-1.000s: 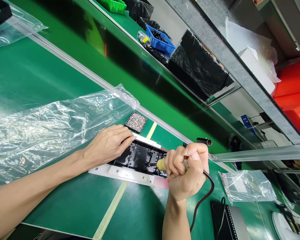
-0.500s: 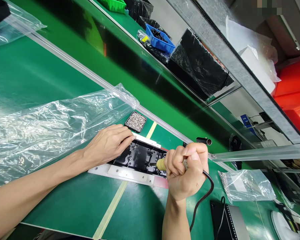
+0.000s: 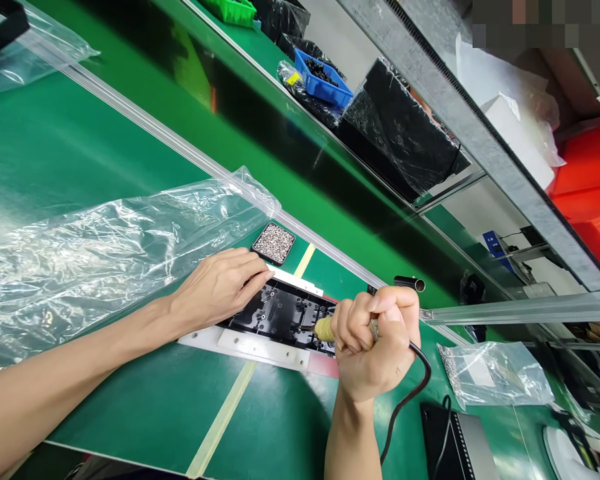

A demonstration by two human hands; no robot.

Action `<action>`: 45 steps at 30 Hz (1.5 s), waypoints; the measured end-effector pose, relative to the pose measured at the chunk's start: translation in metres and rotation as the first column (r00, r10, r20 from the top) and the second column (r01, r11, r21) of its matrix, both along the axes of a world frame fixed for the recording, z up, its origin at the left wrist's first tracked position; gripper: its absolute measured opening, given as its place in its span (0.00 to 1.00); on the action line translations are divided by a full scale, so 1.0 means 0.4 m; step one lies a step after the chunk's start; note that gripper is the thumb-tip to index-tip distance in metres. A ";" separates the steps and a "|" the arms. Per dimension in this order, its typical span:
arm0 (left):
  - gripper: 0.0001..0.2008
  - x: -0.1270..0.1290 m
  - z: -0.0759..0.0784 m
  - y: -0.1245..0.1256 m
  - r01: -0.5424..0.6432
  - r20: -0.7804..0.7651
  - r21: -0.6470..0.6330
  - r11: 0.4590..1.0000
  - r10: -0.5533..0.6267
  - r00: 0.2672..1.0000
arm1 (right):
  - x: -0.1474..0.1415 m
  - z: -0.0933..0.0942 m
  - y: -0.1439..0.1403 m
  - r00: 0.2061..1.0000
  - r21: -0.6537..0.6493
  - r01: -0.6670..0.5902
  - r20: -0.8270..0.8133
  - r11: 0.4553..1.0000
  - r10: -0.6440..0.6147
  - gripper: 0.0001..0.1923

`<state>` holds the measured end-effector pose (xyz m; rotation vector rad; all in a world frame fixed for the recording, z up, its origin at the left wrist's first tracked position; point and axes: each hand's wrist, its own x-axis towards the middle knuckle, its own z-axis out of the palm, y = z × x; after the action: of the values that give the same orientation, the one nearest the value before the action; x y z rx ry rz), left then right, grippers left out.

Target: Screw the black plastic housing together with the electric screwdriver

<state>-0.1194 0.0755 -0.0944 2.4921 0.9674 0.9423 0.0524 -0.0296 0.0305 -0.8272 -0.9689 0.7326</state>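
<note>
Clear plastic bag (image 3: 105,253) beside left hand (image 3: 220,288), screw tray (image 3: 273,243) behind

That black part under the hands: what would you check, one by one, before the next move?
1. Left hand flat on the black part: ok.
2. Black part seated in the white fixture: ok.
3. Right hand gripping the corded tool firmly: ok.
4. Tool tip landing on the right spot: cannot tell, too small to see.
5. Tray of small screws close by: ok.
6. Black cord clear of the part: ok.
</note>
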 end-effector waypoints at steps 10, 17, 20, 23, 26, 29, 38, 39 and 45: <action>0.17 0.001 0.005 0.000 0.005 0.006 -0.009 1.000 -0.005 1.000 | 0.001 0.002 0.000 1.000 0.003 0.016 0.023 1.000 -0.016 0.14; 0.17 0.001 0.006 0.001 0.007 0.004 -0.020 1.000 -0.007 1.000 | 0.000 0.005 0.000 0.999 -0.020 0.032 0.032 0.999 -0.032 0.14; 0.18 0.001 0.006 0.000 0.007 0.002 -0.014 1.000 -0.007 1.000 | 0.000 0.003 -0.001 0.999 -0.016 0.033 0.043 0.999 -0.033 0.13; 0.18 0.000 0.007 -0.001 0.006 0.001 -0.013 1.000 -0.006 1.000 | 0.000 0.002 -0.003 0.999 -0.010 0.025 0.041 1.000 -0.024 0.13; 0.17 0.001 0.006 -0.002 0.006 0.005 -0.012 1.000 -0.006 1.000 | 0.000 0.002 -0.004 0.999 -0.013 0.020 0.035 1.000 -0.020 0.14; 0.17 0.001 0.006 -0.001 0.005 0.008 -0.008 1.000 -0.005 1.000 | 0.000 0.003 -0.004 0.999 -0.011 0.024 0.048 1.000 -0.023 0.13; 0.17 0.002 0.008 -0.001 0.007 0.002 -0.012 1.000 -0.007 1.000 | -0.003 0.005 -0.004 0.997 -0.012 0.035 0.075 0.999 -0.034 0.13; 0.17 0.002 0.008 -0.001 0.006 0.001 -0.013 1.000 -0.006 1.000 | -0.003 0.005 -0.004 0.997 -0.008 0.030 0.067 1.000 -0.029 0.13; 0.18 0.003 0.008 -0.001 0.007 0.001 -0.014 1.000 -0.007 1.000 | -0.001 0.000 -0.002 0.999 -0.016 0.027 0.042 1.000 -0.026 0.13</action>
<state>-0.1183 0.0752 -0.0911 2.4824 0.9608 0.9311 0.0522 -0.0306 0.0307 -0.8707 -0.9883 0.7037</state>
